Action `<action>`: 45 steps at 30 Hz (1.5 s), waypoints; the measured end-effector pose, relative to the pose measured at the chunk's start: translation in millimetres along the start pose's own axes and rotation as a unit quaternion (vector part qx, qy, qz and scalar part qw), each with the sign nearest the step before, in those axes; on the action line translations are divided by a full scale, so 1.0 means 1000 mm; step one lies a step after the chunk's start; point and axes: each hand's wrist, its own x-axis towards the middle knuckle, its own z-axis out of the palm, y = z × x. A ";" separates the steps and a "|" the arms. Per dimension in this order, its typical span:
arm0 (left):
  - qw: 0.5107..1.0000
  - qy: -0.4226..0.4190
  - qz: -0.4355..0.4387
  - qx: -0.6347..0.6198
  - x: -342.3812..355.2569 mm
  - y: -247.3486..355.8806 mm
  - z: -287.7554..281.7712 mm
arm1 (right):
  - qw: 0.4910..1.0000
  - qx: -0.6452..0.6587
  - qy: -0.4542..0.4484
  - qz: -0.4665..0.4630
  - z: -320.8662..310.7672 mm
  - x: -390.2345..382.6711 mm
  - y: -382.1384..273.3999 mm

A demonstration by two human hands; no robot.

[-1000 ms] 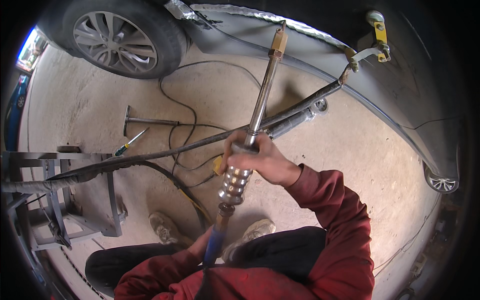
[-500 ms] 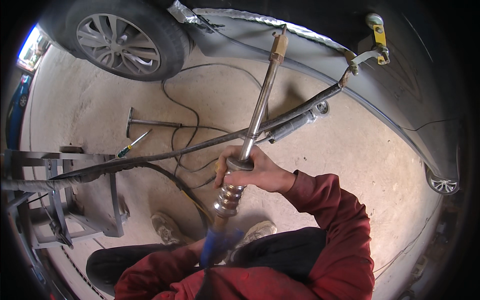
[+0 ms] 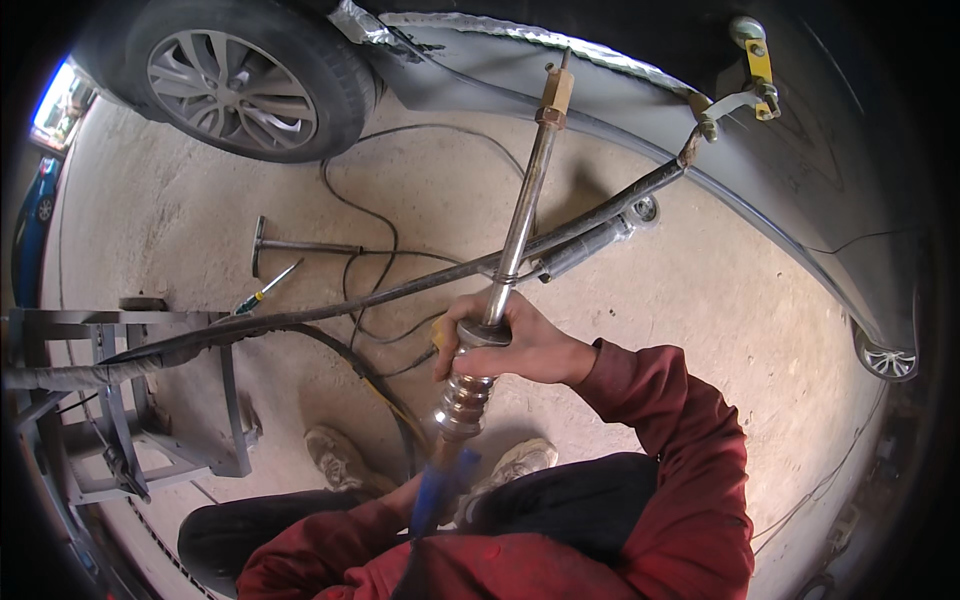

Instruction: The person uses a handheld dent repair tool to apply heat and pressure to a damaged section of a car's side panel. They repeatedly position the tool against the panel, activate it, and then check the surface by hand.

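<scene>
A long metal slide hammer (image 3: 530, 195) slants up from my lap to the car's side. Its brass-coloured head (image 3: 554, 100) carries a thin pin, whose tip is at the bare shiny strip (image 3: 600, 60) along the panel's lower edge; contact is hard to tell. My right hand (image 3: 500, 345) is closed round the upper part of the ribbed sliding weight (image 3: 465, 400). Lower down, my left hand (image 3: 404, 497) is at the blue handle (image 3: 430, 497), seemingly gripping it. Blur and the handle hide most of its fingers.
A thick black cable (image 3: 400, 290) crosses under the slide hammer to a yellow clamp (image 3: 760, 70) on the car. On the floor lie a grinder-like power tool (image 3: 595, 245), a T-shaped metal bar (image 3: 300, 245) and a screwdriver (image 3: 268, 288). A metal frame (image 3: 120, 400) stands left, a car wheel (image 3: 240, 90) above.
My right hand and the sliding weight have shifted slightly down and right in view, toward the handle. The blue handle has moved a little, and the view has shifted slightly.
</scene>
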 end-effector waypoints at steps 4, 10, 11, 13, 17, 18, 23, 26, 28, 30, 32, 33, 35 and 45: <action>0.997 0.061 -0.024 -0.027 0.001 -0.002 0.003 | 1.000 -0.003 0.009 0.002 -0.003 -0.002 -0.004; 0.998 0.066 0.002 0.011 0.000 0.000 0.007 | 1.000 0.007 0.012 0.002 -0.003 -0.003 -0.006; 0.998 0.063 0.006 0.014 0.000 0.000 0.006 | 1.000 0.016 0.012 0.001 -0.004 -0.003 -0.006; 0.998 0.055 0.005 0.013 0.001 -0.001 0.003 | 1.000 0.007 0.013 0.000 -0.005 -0.003 -0.007; 0.997 0.066 -0.006 0.027 0.002 -0.005 -0.003 | 1.000 -0.004 0.005 -0.005 -0.007 -0.002 -0.005; 0.998 0.058 -0.022 0.000 0.002 -0.005 -0.003 | 1.000 -0.007 0.008 -0.007 -0.007 -0.002 -0.004; 0.997 0.051 -0.028 -0.055 0.004 -0.007 -0.004 | 1.000 -0.007 0.008 -0.006 -0.008 -0.002 -0.005; 0.999 0.047 0.005 0.008 0.008 -0.009 -0.005 | 0.999 -0.022 0.016 -0.020 -0.012 -0.001 -0.010; 0.999 0.043 -0.009 -0.019 0.009 -0.010 -0.006 | 0.998 0.023 0.055 -0.021 -0.014 0.000 -0.013; 0.998 0.043 -0.024 -0.048 0.008 -0.010 -0.007 | 0.997 0.034 0.067 -0.022 -0.012 0.000 -0.012; 0.995 0.055 -0.044 -0.071 0.004 -0.007 -0.007 | 0.999 0.031 0.025 0.001 -0.006 -0.002 -0.009; 0.995 0.044 -0.034 -0.079 0.002 -0.006 -0.006 | 0.999 0.025 0.000 0.023 -0.004 -0.002 -0.007; 0.995 0.053 -0.035 -0.077 -0.002 -0.002 -0.002 | 1.000 0.025 0.004 0.000 -0.004 -0.002 -0.006; 0.998 0.043 0.010 -0.049 -0.005 0.005 0.002 | 1.000 0.016 0.007 0.011 -0.003 -0.001 -0.003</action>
